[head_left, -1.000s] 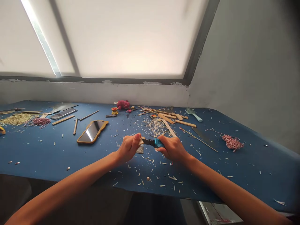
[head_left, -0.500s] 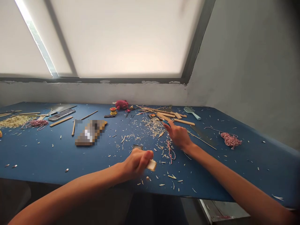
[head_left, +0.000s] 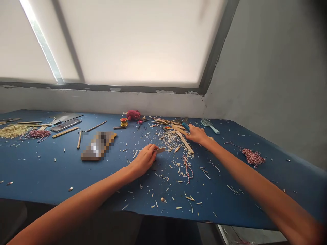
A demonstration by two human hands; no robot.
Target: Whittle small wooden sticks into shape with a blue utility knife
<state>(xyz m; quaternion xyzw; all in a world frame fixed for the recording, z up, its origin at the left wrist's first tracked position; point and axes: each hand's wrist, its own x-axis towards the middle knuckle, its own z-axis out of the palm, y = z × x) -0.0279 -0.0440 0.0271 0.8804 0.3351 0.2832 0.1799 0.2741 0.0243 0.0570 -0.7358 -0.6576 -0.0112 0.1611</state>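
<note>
My left hand (head_left: pixel 146 158) is closed around a short flat wooden piece (head_left: pixel 160 150), whose end sticks out to the right over the blue table (head_left: pixel 97 177). Further back on the right, my right hand (head_left: pixel 197 134) is closed on a teal-handled tool (head_left: pixel 186 126); the tool's other end cannot be made out. Beside that hand a pale flat stick (head_left: pixel 185 142) lies slanting toward me. Behind it are several thin wooden sticks (head_left: pixel 166 121). Pale wood shavings (head_left: pixel 171 139) are heaped between my hands.
A red-and-white cord bundle (head_left: pixel 252 156) and a hairbrush (head_left: pixel 210 126) lie right. Near the back stand a pink toy (head_left: pixel 133 115) and a small gold pot (head_left: pixel 124 121). At left are a phone (head_left: pixel 66 125), another cord bundle (head_left: pixel 40 134) and a pixelated flat object (head_left: pixel 98 146).
My left hand has moved back from the near edge with the wooden piece. My right hand has shifted slightly back and right with the teal tool. A pale stick now lies on the shavings.
</note>
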